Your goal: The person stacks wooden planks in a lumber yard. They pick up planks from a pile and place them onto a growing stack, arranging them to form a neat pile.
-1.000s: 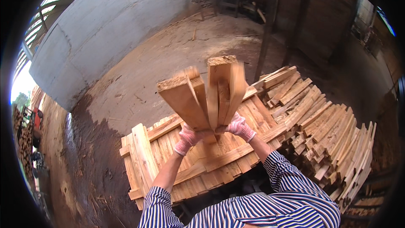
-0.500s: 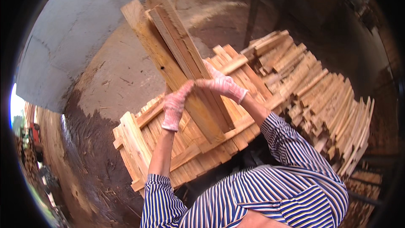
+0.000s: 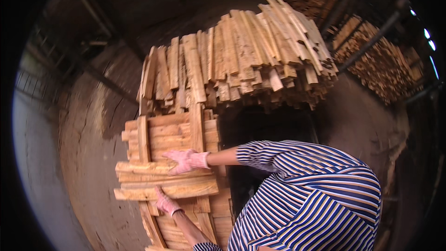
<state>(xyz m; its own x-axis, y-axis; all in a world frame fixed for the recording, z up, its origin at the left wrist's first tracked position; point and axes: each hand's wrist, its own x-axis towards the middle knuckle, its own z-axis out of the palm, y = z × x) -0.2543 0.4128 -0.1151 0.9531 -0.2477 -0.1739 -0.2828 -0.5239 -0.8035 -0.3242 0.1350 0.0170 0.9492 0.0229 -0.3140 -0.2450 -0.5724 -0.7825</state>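
Observation:
Several rough wooden boards [image 3: 165,189] lie side by side across a layer of planks [image 3: 173,132] with lengthwise battens. My right hand [image 3: 186,160], in a pink-and-white knit glove, rests on the far boards of this group with its fingers spread. Against the near board is my left hand [image 3: 167,202], gloved alike, its fingers stretched out and touching the board's near edge. Part of the left hand's underside is hidden. A long batten [image 3: 197,128] runs beneath the group, away from me.
Beyond the planks stands a big stack of loose wooden slats [image 3: 237,51], their ends uneven. Another wood pile [image 3: 376,60] sits at the far right behind a dark metal bar [image 3: 371,39]. A pale wall [image 3: 35,158] curves along the left, beside the dirt floor [image 3: 88,158].
The boards I held upright between both hands now lie flat across the planks. My hands have moved apart along them, and my view has turned right toward the slat stack.

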